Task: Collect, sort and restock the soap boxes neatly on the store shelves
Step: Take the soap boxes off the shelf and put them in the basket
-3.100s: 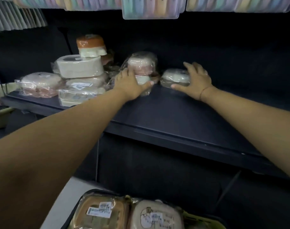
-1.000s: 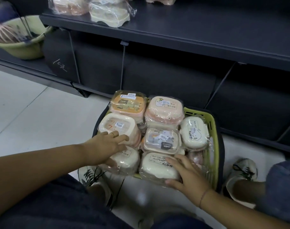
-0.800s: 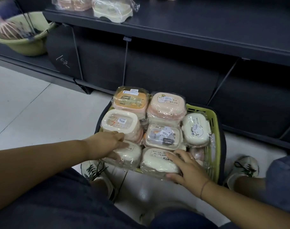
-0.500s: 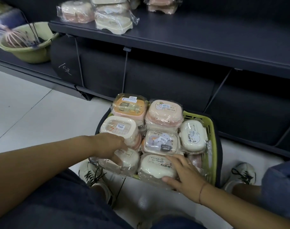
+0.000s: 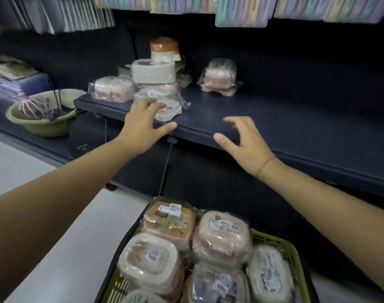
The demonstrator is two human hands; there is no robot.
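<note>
Left hand (image 5: 143, 122) and right hand (image 5: 244, 145), fingers splayed (empty), above shelf (image 5: 285, 121) edge; soap boxes (image 5: 152, 72) just beyond the left

Wrapped soap boxes (image 5: 221, 235) lie packed in the green basket (image 5: 297, 256), while a stack (image 5: 152, 72) stands at the dark shelf's (image 5: 274, 121) left end, a pair (image 5: 219, 77) beside it.

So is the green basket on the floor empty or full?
Full, as far as shown: wrapped soap boxes pack the green basket side by side, at least five; its near end is cut off.
</note>
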